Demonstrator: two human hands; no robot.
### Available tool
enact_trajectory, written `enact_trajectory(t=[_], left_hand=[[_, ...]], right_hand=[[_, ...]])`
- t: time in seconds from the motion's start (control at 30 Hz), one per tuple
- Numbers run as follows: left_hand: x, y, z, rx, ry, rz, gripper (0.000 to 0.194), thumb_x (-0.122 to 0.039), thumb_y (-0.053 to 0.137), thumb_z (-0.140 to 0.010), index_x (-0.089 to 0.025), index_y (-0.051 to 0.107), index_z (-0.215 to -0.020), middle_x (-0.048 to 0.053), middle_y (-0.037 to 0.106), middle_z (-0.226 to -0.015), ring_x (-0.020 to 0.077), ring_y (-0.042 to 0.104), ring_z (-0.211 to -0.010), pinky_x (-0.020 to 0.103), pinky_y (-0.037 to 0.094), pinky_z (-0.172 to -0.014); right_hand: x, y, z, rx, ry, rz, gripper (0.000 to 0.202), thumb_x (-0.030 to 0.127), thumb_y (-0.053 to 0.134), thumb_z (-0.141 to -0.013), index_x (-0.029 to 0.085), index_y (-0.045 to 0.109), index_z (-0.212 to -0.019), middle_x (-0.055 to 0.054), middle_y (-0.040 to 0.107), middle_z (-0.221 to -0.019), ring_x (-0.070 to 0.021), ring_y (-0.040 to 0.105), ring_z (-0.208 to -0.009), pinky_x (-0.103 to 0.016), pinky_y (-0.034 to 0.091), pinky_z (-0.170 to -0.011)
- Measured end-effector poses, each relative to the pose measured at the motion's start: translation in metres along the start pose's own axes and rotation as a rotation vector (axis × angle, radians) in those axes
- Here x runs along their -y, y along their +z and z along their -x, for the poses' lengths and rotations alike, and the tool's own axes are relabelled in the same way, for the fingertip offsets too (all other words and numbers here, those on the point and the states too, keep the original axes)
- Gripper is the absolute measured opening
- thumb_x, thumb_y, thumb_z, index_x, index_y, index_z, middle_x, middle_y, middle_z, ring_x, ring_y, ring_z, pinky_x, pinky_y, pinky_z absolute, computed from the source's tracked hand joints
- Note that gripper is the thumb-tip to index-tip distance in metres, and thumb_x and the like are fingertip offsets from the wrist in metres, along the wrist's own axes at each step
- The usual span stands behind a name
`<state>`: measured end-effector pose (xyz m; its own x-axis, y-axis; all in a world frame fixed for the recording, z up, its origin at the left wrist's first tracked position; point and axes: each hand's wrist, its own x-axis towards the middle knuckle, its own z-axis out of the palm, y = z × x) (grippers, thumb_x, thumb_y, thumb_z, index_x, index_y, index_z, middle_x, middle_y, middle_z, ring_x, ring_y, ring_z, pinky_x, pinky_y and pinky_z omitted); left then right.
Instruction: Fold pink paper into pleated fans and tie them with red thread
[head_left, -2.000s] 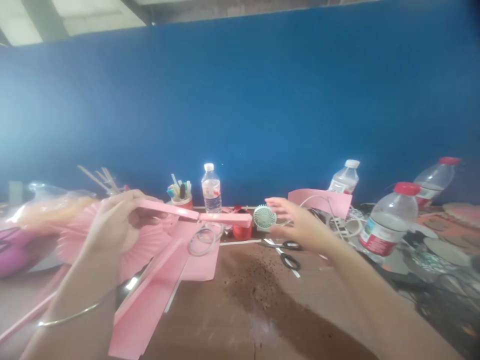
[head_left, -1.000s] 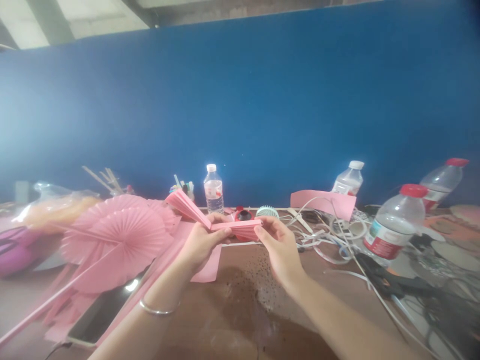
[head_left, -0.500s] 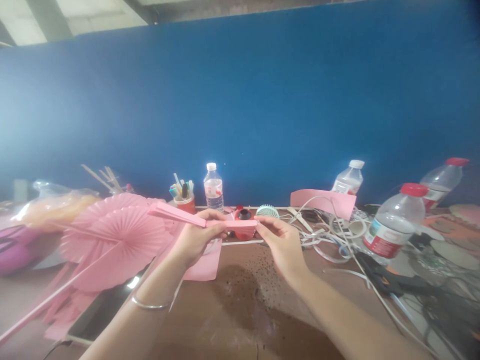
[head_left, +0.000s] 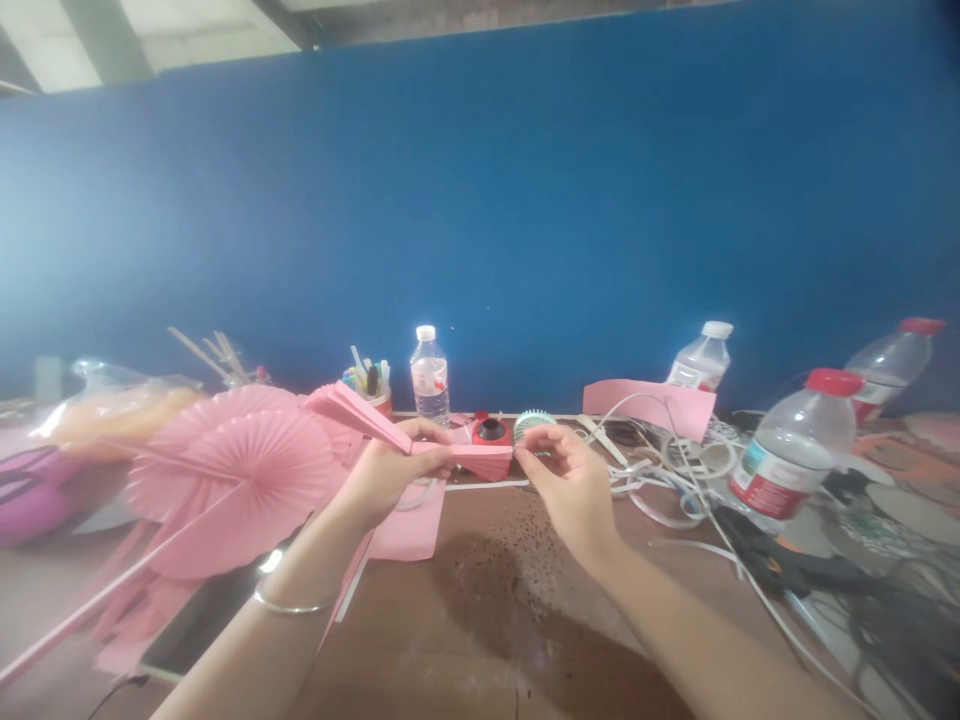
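Note:
A folded strip of pleated pink paper [head_left: 358, 412] stretches between my hands above the table. My left hand [head_left: 386, 478] is closed round its middle, thumb on the near side, and the thicker folded end sticks out to the left. At the other end, the thumb and forefinger of my right hand [head_left: 577, 490] pinch the edge of the strip. The pleats hang slightly fanned between the two hands. Behind them stands a red container with a black top [head_left: 491, 432], partly covered by the paper. A flat pink sheet [head_left: 409, 530] lies below my left hand.
Round pleated pink fans [head_left: 247, 470] lie at left, over a dark phone-like device [head_left: 202, 620]. A water bottle [head_left: 430, 380] and a pen cup [head_left: 381, 400] stand behind. Tangled cables [head_left: 675, 480], scissors [head_left: 604, 440] and a red-capped bottle [head_left: 795, 450] crowd the right.
The folded left end of the paper has tilted upward and its layers have spread a little. The pleats between my hands fan out more. My right hand has shifted slightly right.

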<state>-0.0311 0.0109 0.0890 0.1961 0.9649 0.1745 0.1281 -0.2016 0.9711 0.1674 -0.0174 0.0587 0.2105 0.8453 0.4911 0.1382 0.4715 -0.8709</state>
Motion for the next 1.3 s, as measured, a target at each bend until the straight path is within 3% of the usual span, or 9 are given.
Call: enact_trajectory(t=[0.23,0.37,0.57,0.7,0.8,0.93,1.1,1.2,1.3], left_hand=[[-0.002,-0.001,0.000,0.016,0.016,-0.088,0.016,-0.026,0.068,-0.066,-0.017,0.060,-0.075,0.001,0.063,-0.064,0.0131,0.061,-0.060,0.025,0.049,-0.060],[-0.003,-0.001,0.001,0.023,0.012,-0.089,0.016,-0.027,0.067,-0.067,-0.017,0.060,-0.078,0.001,0.063,-0.062,0.0129,0.061,-0.059,0.026,0.049,-0.061],[-0.008,0.006,0.004,0.016,0.008,-0.077,0.015,-0.026,0.068,-0.066,-0.018,0.060,-0.075,0.001,0.063,-0.063,0.0133,0.062,-0.061,0.026,0.051,-0.061],[-0.009,0.015,0.008,0.023,-0.017,-0.048,0.011,-0.026,0.066,-0.068,-0.017,0.060,-0.070,0.002,0.064,-0.060,0.0143,0.063,-0.060,0.025,0.052,-0.060],[-0.005,0.019,0.008,0.004,-0.034,-0.001,0.009,-0.025,0.065,-0.069,-0.016,0.062,-0.069,0.002,0.065,-0.061,0.0139,0.063,-0.061,0.024,0.053,-0.061],[0.000,0.017,0.003,-0.123,-0.067,0.061,0.015,-0.027,0.067,-0.068,-0.013,0.061,-0.072,0.003,0.065,-0.061,0.0135,0.064,-0.060,0.024,0.054,-0.062],[0.004,0.008,-0.003,-0.253,-0.026,0.323,0.020,-0.025,0.070,-0.065,-0.011,0.059,-0.076,0.001,0.062,-0.063,0.0102,0.062,-0.059,0.018,0.053,-0.058],[0.003,0.006,-0.004,-0.233,-0.036,0.512,0.018,-0.021,0.070,-0.066,-0.011,0.059,-0.076,-0.001,0.059,-0.062,0.0068,0.060,-0.057,0.014,0.052,-0.056],[0.004,0.018,-0.001,-0.177,-0.074,0.678,0.016,-0.018,0.070,-0.066,-0.011,0.058,-0.074,-0.002,0.058,-0.064,0.0046,0.059,-0.059,0.011,0.050,-0.058]], right_hand=[[-0.002,0.000,0.001,0.059,-0.024,-0.050,0.016,0.022,0.059,-0.073,0.020,0.056,-0.089,-0.003,0.062,-0.081,-0.0170,0.060,-0.076,-0.029,0.049,-0.067],[0.001,-0.001,0.003,0.110,-0.100,0.086,0.023,0.019,0.055,-0.075,0.021,0.055,-0.098,-0.003,0.061,-0.086,-0.0163,0.059,-0.073,-0.030,0.049,-0.067],[-0.001,-0.005,0.004,0.202,-0.466,0.576,0.033,0.018,0.045,-0.081,0.018,0.050,-0.114,-0.009,0.061,-0.092,-0.0225,0.055,-0.085,-0.037,0.043,-0.076],[-0.005,-0.001,0.008,0.401,-0.749,0.907,0.040,0.014,0.042,-0.081,0.010,0.046,-0.121,-0.011,0.062,-0.085,-0.0249,0.052,-0.081,-0.040,0.038,-0.072],[-0.006,0.003,0.011,0.534,-0.834,0.973,0.044,0.010,0.040,-0.080,0.009,0.044,-0.124,-0.011,0.062,-0.078,-0.0235,0.052,-0.076,-0.039,0.037,-0.069],[-0.002,0.002,0.011,0.471,-0.705,0.787,0.047,0.015,0.043,-0.081,0.012,0.038,-0.128,-0.012,0.062,-0.091,-0.0250,0.053,-0.085,-0.042,0.038,-0.076],[-0.003,0.000,0.005,0.234,-0.158,0.080,0.049,0.021,0.047,-0.080,0.023,0.031,-0.126,-0.011,0.054,-0.116,-0.0222,0.053,-0.101,-0.040,0.043,-0.082],[-0.011,0.004,0.001,0.064,0.012,-0.233,0.038,0.019,0.049,-0.077,0.023,0.041,-0.114,-0.009,0.055,-0.110,-0.0191,0.056,-0.094,-0.036,0.045,-0.079],[-0.018,0.012,0.003,0.247,0.108,-0.250,0.029,0.018,0.058,-0.071,0.019,0.053,-0.100,-0.005,0.060,-0.092,-0.0174,0.056,-0.083,-0.033,0.045,-0.077]])
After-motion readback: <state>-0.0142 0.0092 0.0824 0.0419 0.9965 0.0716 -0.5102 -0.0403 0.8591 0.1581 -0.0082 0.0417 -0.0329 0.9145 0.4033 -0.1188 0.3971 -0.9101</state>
